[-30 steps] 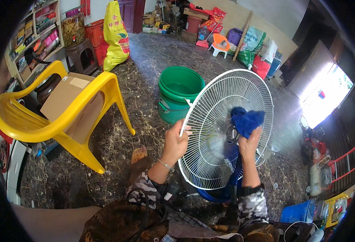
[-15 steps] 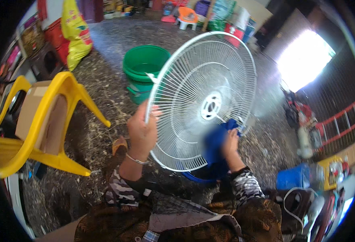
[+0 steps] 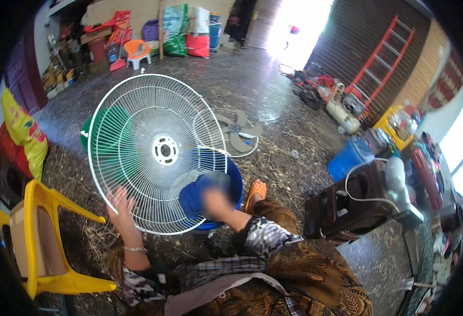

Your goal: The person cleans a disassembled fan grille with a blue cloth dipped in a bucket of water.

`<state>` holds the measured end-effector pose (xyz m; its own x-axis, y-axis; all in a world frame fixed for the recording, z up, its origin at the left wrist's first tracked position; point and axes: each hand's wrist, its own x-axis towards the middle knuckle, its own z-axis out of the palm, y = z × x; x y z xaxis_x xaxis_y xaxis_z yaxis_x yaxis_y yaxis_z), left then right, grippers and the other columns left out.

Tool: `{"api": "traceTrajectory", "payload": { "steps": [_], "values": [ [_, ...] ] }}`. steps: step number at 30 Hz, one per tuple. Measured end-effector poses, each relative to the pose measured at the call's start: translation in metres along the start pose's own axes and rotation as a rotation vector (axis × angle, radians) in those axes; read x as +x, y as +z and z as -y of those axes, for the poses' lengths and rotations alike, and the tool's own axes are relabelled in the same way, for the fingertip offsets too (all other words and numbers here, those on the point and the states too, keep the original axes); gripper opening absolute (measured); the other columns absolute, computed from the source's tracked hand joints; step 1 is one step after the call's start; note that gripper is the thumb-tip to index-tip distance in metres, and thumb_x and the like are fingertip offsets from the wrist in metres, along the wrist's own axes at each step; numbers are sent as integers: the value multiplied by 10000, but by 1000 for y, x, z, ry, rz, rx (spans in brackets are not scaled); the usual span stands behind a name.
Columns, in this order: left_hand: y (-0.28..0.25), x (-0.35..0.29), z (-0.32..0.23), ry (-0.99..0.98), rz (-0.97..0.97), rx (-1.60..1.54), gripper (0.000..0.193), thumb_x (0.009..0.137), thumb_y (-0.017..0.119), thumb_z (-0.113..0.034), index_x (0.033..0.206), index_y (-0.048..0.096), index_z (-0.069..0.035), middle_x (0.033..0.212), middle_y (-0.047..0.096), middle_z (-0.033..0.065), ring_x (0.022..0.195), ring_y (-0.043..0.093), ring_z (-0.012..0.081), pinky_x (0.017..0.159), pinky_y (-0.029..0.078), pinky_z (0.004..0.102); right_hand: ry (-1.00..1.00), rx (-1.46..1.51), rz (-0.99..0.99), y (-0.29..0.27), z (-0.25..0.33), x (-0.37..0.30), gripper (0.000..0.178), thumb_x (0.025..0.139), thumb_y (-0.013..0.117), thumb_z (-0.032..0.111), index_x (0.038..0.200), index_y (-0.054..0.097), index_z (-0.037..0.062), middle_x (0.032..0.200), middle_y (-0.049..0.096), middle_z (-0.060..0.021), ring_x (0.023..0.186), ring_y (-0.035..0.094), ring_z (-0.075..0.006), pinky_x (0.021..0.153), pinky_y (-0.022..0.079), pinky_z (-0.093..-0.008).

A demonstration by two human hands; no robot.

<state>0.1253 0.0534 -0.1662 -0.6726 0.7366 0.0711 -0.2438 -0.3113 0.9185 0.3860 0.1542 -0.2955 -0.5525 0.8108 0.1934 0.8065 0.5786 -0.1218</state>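
A round white wire fan grille [image 3: 165,150] is tilted up in front of me. My left hand [image 3: 123,210] grips its lower left rim, with fingers against the wires. My right hand [image 3: 218,204], smeared by motion, is closed on a dark blue cloth [image 3: 190,199] pressed to the grille's lower right part. Partly behind the grille stands a blue bucket [image 3: 235,181]. Through the wires at the left shows a green bucket [image 3: 85,132]. Beyond the blue bucket, a grey fan blade [image 3: 237,131] lies on the floor with another round wire grille [image 3: 256,143] around it.
Left of me is a yellow plastic stool [image 3: 34,221] lying on its side, with a cardboard box [image 3: 25,242] in it. To the right are a brown plastic stool [image 3: 357,203], a blue container [image 3: 349,158] and a red ladder [image 3: 381,60]. A small orange chair [image 3: 136,50] stands far back.
My view has swung to the right. The grille is turned more face-on and sits lower left in view. The cloth in my right hand remains at its lower right part.
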Motion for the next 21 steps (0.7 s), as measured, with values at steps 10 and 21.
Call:
{"api": "traceTrajectory", "payload": {
  "steps": [10,21],
  "values": [
    [29,-42,40,198,-187,-86,464,944,408,-80,1382,278,5,1252,490,240,1128,527,299,901,507,442,-83,122,-334,20,-1,7,142,850,502,98,937,605,53,869,601,-93,766,570,-228,686,466,-343],
    [35,0,22,423,138,73,502,847,361,91,1347,310,78,1214,509,260,1113,543,307,898,523,409,161,52,-117,-14,-129,48,210,705,589,84,906,647,57,873,644,-181,847,629,-334,757,519,-408]
  ]
}}
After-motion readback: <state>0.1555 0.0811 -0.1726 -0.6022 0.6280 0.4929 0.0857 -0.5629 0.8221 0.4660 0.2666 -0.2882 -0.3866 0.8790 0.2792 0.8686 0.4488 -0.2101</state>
